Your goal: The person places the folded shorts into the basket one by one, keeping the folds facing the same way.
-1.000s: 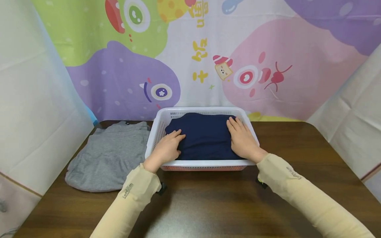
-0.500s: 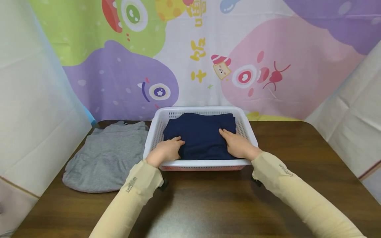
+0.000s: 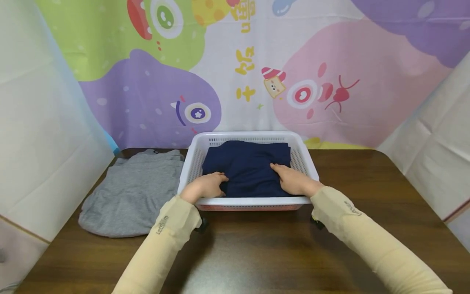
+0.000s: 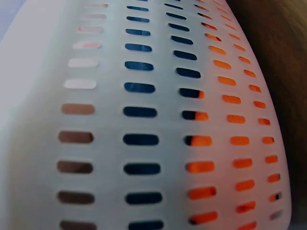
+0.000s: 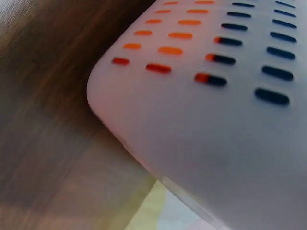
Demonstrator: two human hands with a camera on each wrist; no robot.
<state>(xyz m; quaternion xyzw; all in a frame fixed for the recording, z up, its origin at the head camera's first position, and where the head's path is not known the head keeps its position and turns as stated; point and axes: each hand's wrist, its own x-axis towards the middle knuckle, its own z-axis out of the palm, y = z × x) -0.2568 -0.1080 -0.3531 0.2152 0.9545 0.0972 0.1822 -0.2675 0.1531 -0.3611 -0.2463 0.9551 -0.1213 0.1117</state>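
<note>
A dark navy folded garment (image 3: 249, 163) lies inside the white plastic basket (image 3: 253, 201), with soft wrinkles across its middle. On its left front part rests my left hand (image 3: 206, 185), fingers pointing inward and thumb lower, towards the basket's front. My right hand (image 3: 293, 179) lies on its right front part, fingers extended towards the middle. Through the basket's slots, something orange (image 4: 201, 166) shows below the navy cloth in the left wrist view. Both wrist views show the basket wall from outside, and neither hand appears in them.
A grey folded garment (image 3: 136, 192) lies on the brown wooden table (image 3: 249, 249), left of the basket. Behind the table hangs a cartoon-print curtain (image 3: 242, 73). Pale cloth walls (image 3: 440, 134) stand at both sides.
My right hand has moved from the garment's right edge towards its middle and nearer to me. The left hand has shifted slightly nearer. More wrinkles show in the navy cloth.
</note>
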